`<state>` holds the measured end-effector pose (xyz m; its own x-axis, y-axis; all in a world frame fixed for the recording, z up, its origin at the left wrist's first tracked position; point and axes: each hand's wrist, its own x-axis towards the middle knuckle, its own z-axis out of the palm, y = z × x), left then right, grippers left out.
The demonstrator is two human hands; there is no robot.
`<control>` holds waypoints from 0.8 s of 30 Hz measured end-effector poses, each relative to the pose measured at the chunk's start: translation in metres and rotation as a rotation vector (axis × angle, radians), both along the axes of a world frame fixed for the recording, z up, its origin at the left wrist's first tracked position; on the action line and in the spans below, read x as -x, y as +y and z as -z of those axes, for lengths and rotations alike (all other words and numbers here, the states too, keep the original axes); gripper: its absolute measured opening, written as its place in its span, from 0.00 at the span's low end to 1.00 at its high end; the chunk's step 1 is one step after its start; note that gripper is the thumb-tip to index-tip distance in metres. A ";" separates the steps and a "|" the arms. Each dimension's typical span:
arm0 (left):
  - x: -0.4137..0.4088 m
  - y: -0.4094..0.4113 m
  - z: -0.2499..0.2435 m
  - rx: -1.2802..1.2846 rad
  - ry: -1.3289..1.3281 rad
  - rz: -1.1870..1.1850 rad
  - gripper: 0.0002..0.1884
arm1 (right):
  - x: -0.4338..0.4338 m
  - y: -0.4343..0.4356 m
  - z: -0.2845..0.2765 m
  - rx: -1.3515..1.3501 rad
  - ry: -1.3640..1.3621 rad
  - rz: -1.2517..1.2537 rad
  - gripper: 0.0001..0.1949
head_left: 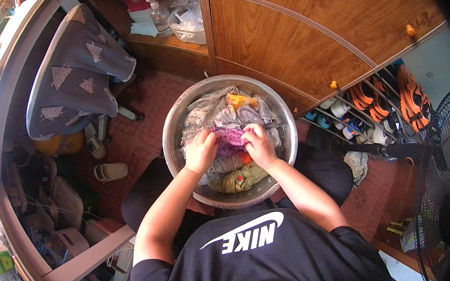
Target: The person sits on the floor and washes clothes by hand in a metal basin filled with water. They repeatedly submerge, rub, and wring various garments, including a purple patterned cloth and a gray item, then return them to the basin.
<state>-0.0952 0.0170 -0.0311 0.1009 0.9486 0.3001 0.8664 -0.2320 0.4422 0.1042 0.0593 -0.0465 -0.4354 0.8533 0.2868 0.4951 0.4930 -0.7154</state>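
A round metal basin (170, 124) sits between my legs with wet clothes heaped inside it. My left hand (201, 152) pinches one side of a purple cloth (229, 137), and my right hand (260, 145) grips its other side. The purple cloth is bunched between them, above the middle of the heap. Grey striped fabric (204, 108) and a yellow-orange piece (242, 99) lie beyond my hands. Closer to me rests an olive green garment (236, 180) with a small red spot. What lies beneath the upper layer is hidden.
A wooden cabinet (287, 27) rises just behind the basin. At left stands a chair with a grey patterned cover (73, 75), a slipper (111, 171) near it. On the right are a shoe rack (356, 111) and a black fan (442, 194).
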 end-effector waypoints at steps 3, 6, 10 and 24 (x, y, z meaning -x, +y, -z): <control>-0.001 -0.005 -0.007 0.107 0.094 0.110 0.17 | -0.007 -0.012 0.002 -0.019 -0.194 -0.090 0.13; 0.000 -0.002 0.001 0.116 -0.049 0.074 0.27 | 0.001 -0.014 -0.001 0.081 -0.233 -0.052 0.19; -0.014 0.010 0.036 0.202 -0.107 -0.128 0.30 | 0.019 -0.007 0.008 0.132 -0.384 -0.023 0.32; -0.026 0.062 0.053 0.690 0.010 -0.327 0.22 | 0.042 0.044 0.044 0.455 -0.467 0.050 0.23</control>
